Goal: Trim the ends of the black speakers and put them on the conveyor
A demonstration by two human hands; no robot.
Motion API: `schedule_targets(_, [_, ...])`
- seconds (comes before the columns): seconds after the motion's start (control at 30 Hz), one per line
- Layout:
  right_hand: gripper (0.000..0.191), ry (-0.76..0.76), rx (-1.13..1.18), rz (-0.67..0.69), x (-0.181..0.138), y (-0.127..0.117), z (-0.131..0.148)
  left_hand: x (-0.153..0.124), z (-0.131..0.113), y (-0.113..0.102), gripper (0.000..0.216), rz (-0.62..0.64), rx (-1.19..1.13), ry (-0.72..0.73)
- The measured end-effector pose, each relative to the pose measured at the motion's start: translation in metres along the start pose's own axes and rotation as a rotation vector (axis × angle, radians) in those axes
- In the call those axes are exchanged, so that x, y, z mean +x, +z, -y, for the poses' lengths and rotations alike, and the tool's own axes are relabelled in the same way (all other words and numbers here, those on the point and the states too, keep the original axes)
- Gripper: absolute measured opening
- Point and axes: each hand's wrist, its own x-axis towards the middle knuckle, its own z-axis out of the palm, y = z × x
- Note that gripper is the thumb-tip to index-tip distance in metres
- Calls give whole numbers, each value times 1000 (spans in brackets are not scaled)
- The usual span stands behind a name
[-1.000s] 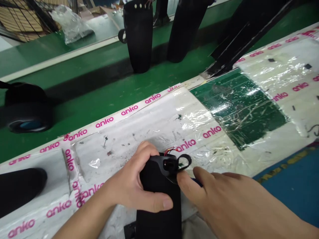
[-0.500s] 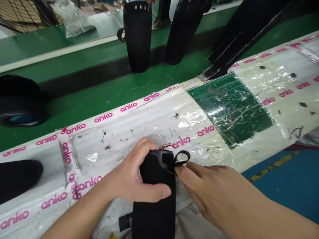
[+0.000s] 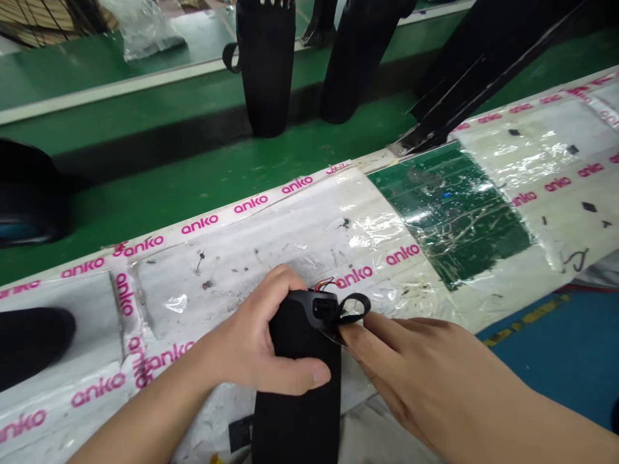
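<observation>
A black fabric-covered cylinder speaker body [image 3: 300,386] stands upright at the near edge of the bench. My left hand [image 3: 258,345] is wrapped round its upper part, thumb across the front. A black strap loop [image 3: 355,306] and thin red wires [image 3: 325,283] stick out at its top. My right hand [image 3: 411,361] comes in from the right, fingertips touching the strap loop where it meets the top rim; whether it pinches the loop is hidden.
The bench top [image 3: 271,238] is wrapped in white sheet with pink "anko" tape and a green patch [image 3: 454,219]. Behind it runs a green conveyor [image 3: 184,180] with two upright black speaker bodies [image 3: 265,71] [image 3: 358,58]. Black units lie at the left [image 3: 29,193] [image 3: 29,341].
My right hand has closed in on the strap loop from lower right over the second. The left hand keeps its hold; the view has shifted slightly.
</observation>
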Motion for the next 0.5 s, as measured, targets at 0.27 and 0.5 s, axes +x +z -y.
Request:
schedule_targets(0.27, [57,8,-20,19,3,2,1,0,1,0,50,-2,10,12])
schedule_targets(0.5, [59,-17,-152,65,7,0,-3,1,-2,-1,48,8,22,1])
